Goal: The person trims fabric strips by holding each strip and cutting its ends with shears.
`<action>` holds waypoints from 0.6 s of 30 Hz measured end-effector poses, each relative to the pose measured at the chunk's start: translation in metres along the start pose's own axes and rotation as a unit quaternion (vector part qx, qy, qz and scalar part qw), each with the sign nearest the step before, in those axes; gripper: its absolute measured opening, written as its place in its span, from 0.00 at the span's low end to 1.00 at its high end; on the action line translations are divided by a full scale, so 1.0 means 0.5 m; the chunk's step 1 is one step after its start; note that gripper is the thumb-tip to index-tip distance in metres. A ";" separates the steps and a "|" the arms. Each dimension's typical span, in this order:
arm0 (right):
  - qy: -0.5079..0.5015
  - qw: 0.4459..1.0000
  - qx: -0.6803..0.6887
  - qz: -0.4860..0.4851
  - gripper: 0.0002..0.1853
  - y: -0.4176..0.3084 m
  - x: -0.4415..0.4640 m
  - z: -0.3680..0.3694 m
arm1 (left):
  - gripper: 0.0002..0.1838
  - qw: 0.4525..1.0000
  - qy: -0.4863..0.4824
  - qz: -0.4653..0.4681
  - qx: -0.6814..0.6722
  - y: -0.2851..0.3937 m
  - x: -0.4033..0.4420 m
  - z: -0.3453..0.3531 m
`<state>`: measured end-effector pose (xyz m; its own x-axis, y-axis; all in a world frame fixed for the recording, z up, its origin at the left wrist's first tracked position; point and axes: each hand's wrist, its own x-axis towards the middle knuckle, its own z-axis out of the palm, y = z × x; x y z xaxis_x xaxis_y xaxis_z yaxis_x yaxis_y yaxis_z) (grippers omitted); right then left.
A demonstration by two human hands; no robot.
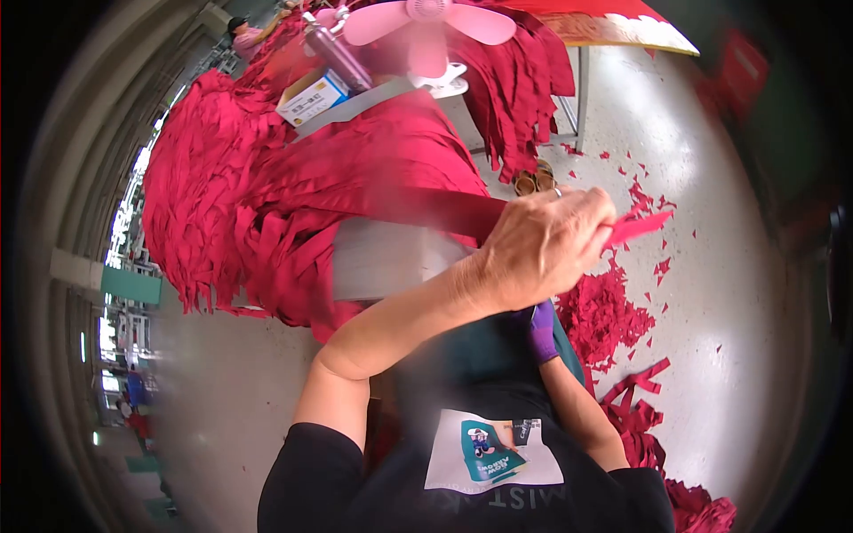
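Observation:
My bare left hand [546, 235] is closed on a red fabric strip [444, 209]. One short end of the strip sticks out past my fingers to the right, and the rest runs left toward the pile. My right hand [540, 336], in a purple glove, is low behind my left wrist. Its fingers are mostly hidden, with something dark near them that I cannot make out. A large heap of red fabric strips [204, 178] covers the table in front of me, partly over a grey surface [378, 258].
A pink fan [429, 40] and a white-and-blue box [313, 98] stand at the table's far side. Red scraps [604, 311] are piled on the floor at right, with more strips [640, 426] near my right elbow. Another person [247, 37] is at the far left.

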<state>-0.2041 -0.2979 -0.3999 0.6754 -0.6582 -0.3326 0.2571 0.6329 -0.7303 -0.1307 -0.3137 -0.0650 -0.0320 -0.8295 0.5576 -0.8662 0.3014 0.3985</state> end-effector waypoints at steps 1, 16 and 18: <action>-0.002 1.000 -0.019 -0.007 0.14 -0.011 -0.004 0.003 | 0.07 1.000 -0.009 -0.014 -0.010 0.009 -0.005 -0.015; -0.196 0.952 0.225 0.067 0.31 -0.246 -0.170 0.226 | 0.11 0.845 0.095 -0.393 -0.349 -0.025 -0.277 -0.055; -0.176 0.963 0.200 0.043 0.27 -0.251 -0.156 0.230 | 0.12 0.831 0.104 -0.419 -0.352 -0.012 -0.312 -0.062</action>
<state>-0.2096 -0.2793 -0.2138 0.8804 -0.4619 -0.1073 0.3881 0.8319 -0.3967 -0.1049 -0.1717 -0.1319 0.5853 -0.8095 -0.0458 -0.0331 -0.0803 0.9962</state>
